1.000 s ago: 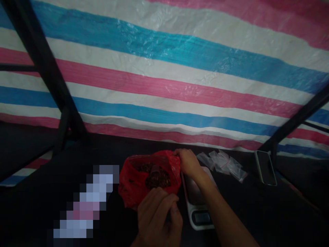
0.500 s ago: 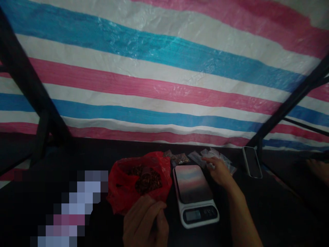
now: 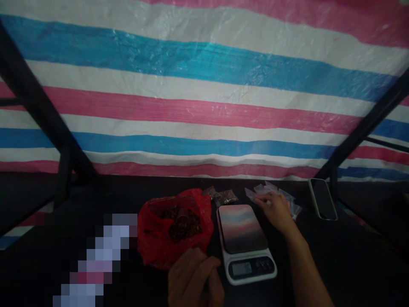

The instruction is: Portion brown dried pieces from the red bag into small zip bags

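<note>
My left hand is loosely closed at the bottom middle, fingers curled in, with nothing showing in it. It is just in front of a red plastic bag, open at the top. Inside are dark brown beans or nuts and a small clear cup. Farther right, my right hand reaches past a white digital scale and pinches the edge of a small clear plastic bag at a loose pile of such bags. The scale's metal plate has nothing on it.
Two small filled packets lie behind the scale. A phone rests at the right by a dark frame post. Striped plastic sheeting closes off the back. A pixelated patch hides the left side of the black table.
The view has shifted slightly. My right hand has drawn its fingertips closed on the bag's edge, and my left hand has moved a little right. A hand at the far right no longer shows clearly.
</note>
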Demonstrator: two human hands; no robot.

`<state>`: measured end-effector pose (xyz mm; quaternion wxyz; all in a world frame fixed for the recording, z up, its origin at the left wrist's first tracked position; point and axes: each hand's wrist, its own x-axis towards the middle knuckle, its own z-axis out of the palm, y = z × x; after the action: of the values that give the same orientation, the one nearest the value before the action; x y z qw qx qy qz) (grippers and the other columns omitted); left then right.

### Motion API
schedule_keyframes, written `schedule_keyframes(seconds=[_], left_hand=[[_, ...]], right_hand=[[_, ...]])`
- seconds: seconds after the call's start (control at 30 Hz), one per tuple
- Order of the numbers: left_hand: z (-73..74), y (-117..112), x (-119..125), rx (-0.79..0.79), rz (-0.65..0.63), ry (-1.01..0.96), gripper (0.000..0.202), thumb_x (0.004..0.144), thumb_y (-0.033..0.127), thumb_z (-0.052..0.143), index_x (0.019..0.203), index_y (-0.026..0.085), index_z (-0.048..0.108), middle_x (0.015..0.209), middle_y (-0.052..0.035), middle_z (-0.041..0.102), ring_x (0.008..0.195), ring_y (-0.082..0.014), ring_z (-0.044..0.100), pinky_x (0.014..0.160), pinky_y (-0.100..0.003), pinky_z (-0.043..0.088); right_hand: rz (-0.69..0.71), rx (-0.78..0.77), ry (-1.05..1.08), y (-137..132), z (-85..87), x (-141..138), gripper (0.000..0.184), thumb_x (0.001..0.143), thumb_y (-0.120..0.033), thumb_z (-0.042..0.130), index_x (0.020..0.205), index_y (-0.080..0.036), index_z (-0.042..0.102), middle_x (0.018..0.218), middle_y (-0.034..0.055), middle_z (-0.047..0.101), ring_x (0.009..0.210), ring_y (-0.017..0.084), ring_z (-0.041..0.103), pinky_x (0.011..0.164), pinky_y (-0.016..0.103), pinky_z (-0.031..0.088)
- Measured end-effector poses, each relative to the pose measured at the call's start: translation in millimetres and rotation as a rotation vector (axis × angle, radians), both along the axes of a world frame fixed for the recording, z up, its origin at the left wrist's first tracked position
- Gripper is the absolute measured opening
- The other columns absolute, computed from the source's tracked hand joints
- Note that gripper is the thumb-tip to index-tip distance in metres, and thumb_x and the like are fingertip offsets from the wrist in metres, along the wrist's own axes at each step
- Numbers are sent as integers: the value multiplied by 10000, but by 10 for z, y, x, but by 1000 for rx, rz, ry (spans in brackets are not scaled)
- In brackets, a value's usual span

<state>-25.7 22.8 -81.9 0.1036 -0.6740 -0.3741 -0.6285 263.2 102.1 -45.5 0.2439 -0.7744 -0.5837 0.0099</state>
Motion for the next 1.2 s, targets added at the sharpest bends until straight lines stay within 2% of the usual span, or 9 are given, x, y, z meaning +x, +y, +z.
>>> schedule_keyframes(seconds=[0.1, 0.2, 0.33, 0.43, 0.63, 0.8, 0.9, 1.03, 1.2], left_hand=[[152, -1, 8, 88, -60, -20, 234, 939, 66, 532, 899, 234, 691, 690, 9, 704, 615, -134, 692, 663, -248, 579], [223, -9, 23, -13, -56, 65, 194, 947, 164, 643, 1125, 214, 702, 963, -55, 773, 902, -190, 753, 849, -307, 623], [203, 26, 94, -99, 39, 113, 656, 952, 452, 711, 1501, 166, 493, 1334, -182, 699, 1259, -310, 670, 1018, -455, 608], [180, 78, 102, -116, 36, 71, 520, 1010, 379, 626, 1477, 183, 507, 1269, -153, 730, 1236, -278, 680, 992, -423, 623], [239, 99, -58, -51, -104, 101, 233, 1025, 269, 599, 1242, 192, 642, 1033, -81, 807, 1012, -212, 754, 907, -327, 636], [220, 70, -144, -142, -138, -24, 214, 1018, 292, 617, 1215, 222, 659, 994, -65, 806, 911, -197, 781, 808, -312, 650], [204, 111, -226, -300, -40, -294, 202, 999, 304, 634, 1185, 235, 672, 995, -51, 798, 875, -192, 783, 729, -294, 643], [277, 231, -383, -410, 212, -695, 250, 979, 429, 630, 1067, 208, 708, 1017, -65, 782, 890, -209, 761, 761, -328, 627], [304, 352, -572, -686, 195, -780, 406, 911, 548, 676, 1156, 225, 695, 1060, -75, 762, 965, -276, 730, 858, -442, 593]], right_hand=[[125, 279, 210, -129, 202, -86, 324, 931, -461, 622, 969, -210, 824, 983, 101, 787, 837, 256, 653, 835, 406, 521], [250, 368, 397, -379, 512, -404, 339, 907, -519, 660, 950, -224, 820, 932, 73, 800, 766, 222, 652, 726, 334, 510], [545, -7, 457, -738, 908, -1037, 170, 906, -385, 705, 841, -279, 821, 831, 10, 789, 752, 191, 675, 680, 275, 490], [654, -188, 443, -863, 1027, -1363, 160, 927, -303, 691, 823, -290, 811, 799, -8, 776, 715, 170, 668, 632, 254, 466], [581, -144, 354, -850, 1002, -1389, 193, 837, -147, 679, 829, -303, 792, 837, -21, 773, 788, 183, 687, 718, 271, 489], [629, -130, 430, -768, 1027, -1445, 164, 937, -288, 676, 978, -338, 826, 911, -26, 793, 842, 190, 713, 739, 273, 518], [632, -13, 489, -579, 936, -1651, 207, 998, -333, 626, 1064, -307, 820, 1030, 8, 810, 948, 213, 731, 839, 301, 538], [649, -15, 345, -276, 667, -1976, 241, 981, -149, 611, 1087, -251, 801, 1160, 47, 801, 1104, 235, 707, 1012, 356, 475], [638, -149, 97, -68, 379, -2197, 243, 986, -98, 586, 1078, -202, 785, 1189, 76, 791, 1166, 285, 642, 1044, 426, 387]])
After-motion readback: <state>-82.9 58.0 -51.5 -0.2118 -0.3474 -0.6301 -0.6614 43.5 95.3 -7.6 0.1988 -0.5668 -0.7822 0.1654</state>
